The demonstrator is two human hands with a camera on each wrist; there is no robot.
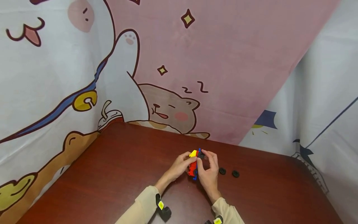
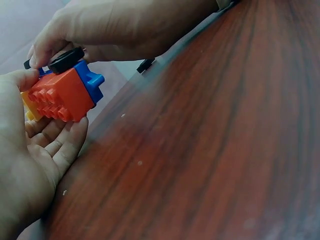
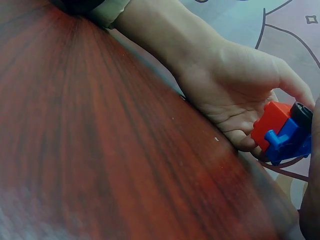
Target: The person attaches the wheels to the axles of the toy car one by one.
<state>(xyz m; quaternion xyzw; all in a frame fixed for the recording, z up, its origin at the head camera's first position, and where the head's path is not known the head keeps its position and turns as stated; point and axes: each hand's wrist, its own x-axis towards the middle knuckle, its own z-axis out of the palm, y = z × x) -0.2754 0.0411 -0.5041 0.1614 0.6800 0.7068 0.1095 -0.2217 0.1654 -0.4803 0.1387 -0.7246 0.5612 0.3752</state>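
A toy building-block car [image 1: 193, 169] is held up over the table between both hands. It has a red studded brick [image 2: 65, 95], a yellow block [image 1: 193, 153] at its far end and a blue chassis [image 2: 89, 82]. My left hand [image 1: 177, 168] grips the bricks from the left, thumb on one side and fingers beneath. The right hand [image 1: 209, 175] has thumb and forefinger around a black wheel [image 1: 200, 155] at the car's far end. Nearer to me, another black wheel [image 2: 66, 59] sits against the chassis. Fingers partly hide the car.
Two loose black wheels [image 1: 222, 170] lie on the brown wooden table [image 1: 117, 174], just right of the right hand. A cartoon-printed cloth [image 1: 218, 62] hangs behind the table and along its sides. Both wrists carry black straps.
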